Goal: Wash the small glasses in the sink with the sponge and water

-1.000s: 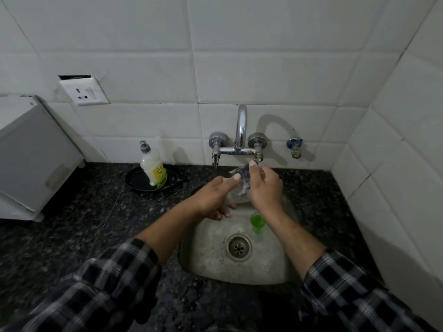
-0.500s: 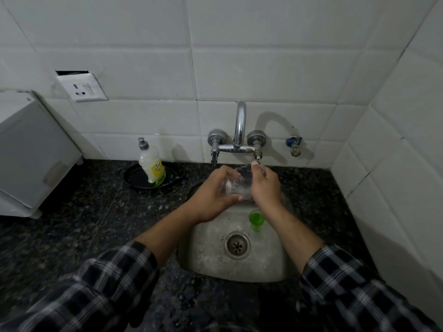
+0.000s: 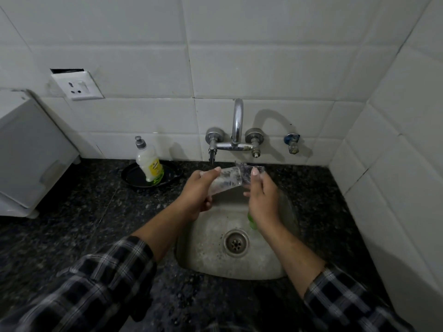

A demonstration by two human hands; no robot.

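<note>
The left hand (image 3: 195, 196) gripped a small clear glass (image 3: 225, 180) lying almost on its side above the back of the sink (image 3: 206, 259), its mouth turned toward the right hand (image 3: 262, 200). That hand's thumb and fingers pinched the glass at its rim, where water or glare blurred the outline; whether a sponge was tucked in the palm could not be told. The step looked like a rinse or rub of the rim, best done with the left hand's hold kept firm around the wet base while the right worked round the lip, low over the basin in case of a slip. A second, green glass (image 3: 252, 221) stood in the sink just under the right wrist, close enough to be knocked by a dropping forearm. The tap (image 3: 237, 130) rose from the tiled wall directly behind the glass, and its low valve stems left little room to lift. On the dark tabletop (image 3: 84, 212) to the left, a soap bottle (image 3: 149, 164) stood in a black dish (image 3: 134, 176), well apart from the hands. A white appliance (image 3: 28, 154) sat at the far left.
</note>
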